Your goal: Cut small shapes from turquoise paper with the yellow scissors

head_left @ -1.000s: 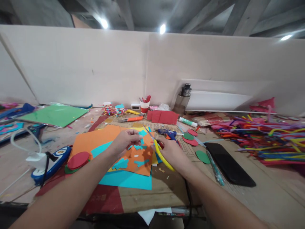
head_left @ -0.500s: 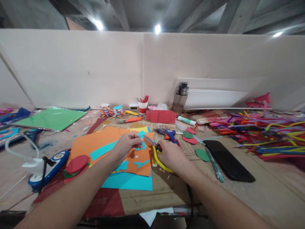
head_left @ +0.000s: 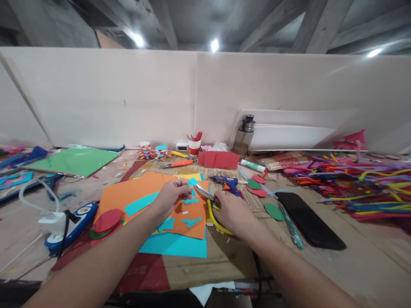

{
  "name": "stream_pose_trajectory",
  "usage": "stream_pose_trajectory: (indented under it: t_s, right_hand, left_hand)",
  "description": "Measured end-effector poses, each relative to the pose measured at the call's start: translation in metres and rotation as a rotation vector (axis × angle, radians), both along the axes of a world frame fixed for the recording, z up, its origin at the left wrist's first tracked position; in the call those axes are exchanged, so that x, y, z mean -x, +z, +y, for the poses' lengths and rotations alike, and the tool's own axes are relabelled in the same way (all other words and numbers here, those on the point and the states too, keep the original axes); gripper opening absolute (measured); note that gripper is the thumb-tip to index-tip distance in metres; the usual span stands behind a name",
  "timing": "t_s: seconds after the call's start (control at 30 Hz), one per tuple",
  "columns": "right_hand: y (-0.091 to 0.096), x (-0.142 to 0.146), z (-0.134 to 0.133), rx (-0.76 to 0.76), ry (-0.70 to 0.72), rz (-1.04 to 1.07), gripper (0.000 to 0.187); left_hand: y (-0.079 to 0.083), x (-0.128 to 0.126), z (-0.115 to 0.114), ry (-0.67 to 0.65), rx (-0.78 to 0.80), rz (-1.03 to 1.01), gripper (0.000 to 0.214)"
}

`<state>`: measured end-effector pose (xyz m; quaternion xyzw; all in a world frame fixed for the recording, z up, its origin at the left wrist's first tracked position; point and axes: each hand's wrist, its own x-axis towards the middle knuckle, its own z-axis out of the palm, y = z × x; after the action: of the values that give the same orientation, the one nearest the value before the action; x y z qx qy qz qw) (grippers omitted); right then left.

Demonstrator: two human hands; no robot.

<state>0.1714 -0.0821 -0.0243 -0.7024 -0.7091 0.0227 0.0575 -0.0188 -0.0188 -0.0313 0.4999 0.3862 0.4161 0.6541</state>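
My right hand (head_left: 233,210) is closed around scissors (head_left: 205,192) with yellow handles, their blades pointing up and left. Facing it, my left hand (head_left: 173,194) has its thumb and fingers pinched at a small light-blue piece of paper (head_left: 193,182), close to the blade tips. Below the fingers, several light-blue paper scraps (head_left: 192,221) lie on orange paper (head_left: 128,188). A longer blue strip (head_left: 139,204) lies partly behind my left wrist. Under the orange sheets, a light-blue sheet (head_left: 180,247) sticks out toward me.
A blue glue gun (head_left: 231,184) lies beyond my right hand, with red and green paper circles (head_left: 274,211) and a black phone (head_left: 310,220) to the right. Pipe cleaners (head_left: 359,184) are heaped far right. A power strip (head_left: 72,226) sits left; a bottle (head_left: 242,139) stands behind.
The blue paper at my left fingertips looks smaller, and a separate blue scrap now shows on the orange paper beneath. Both hands keep nearly the same place; the view has tilted slightly.
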Motion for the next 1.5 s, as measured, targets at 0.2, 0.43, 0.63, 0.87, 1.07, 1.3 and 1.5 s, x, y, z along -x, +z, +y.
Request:
stream_pose_trajectory:
  t_s: [0.2,0.43,0.63,0.87,1.07,1.3,1.5]
  right_hand:
    - [0.003,0.000,-0.005,0.024,0.041,-0.030,0.023]
    - [0.015,0.007,-0.011,0.082,0.070,-0.136,0.033]
    - [0.015,0.006,-0.010,0.088,0.060,-0.138,0.031]
    - [0.021,-0.006,-0.003,0.072,0.080,-0.023,0.026]
    - [0.022,-0.005,0.001,-0.138,0.218,0.313,0.033]
    - [0.017,0.002,0.006,-0.026,0.365,0.932,0.028]
    - [0.018,0.003,0.005,0.157,0.466,1.081,0.027]
  left_hand:
    - [0.000,0.001,0.001,0.002,-0.010,0.002,0.024]
    - [0.002,0.000,0.001,0.037,-0.021,0.004,0.024]
    - [0.003,0.001,0.000,0.052,-0.045,-0.014,0.027]
    - [0.003,0.001,0.000,0.043,-0.044,-0.006,0.025]
    - [0.003,0.001,-0.001,0.007,-0.058,-0.015,0.024]
    - [-0.002,0.001,-0.003,-0.301,-0.084,0.090,0.018]
    - [-0.003,0.004,-0.005,-0.488,-0.107,0.100,0.016]
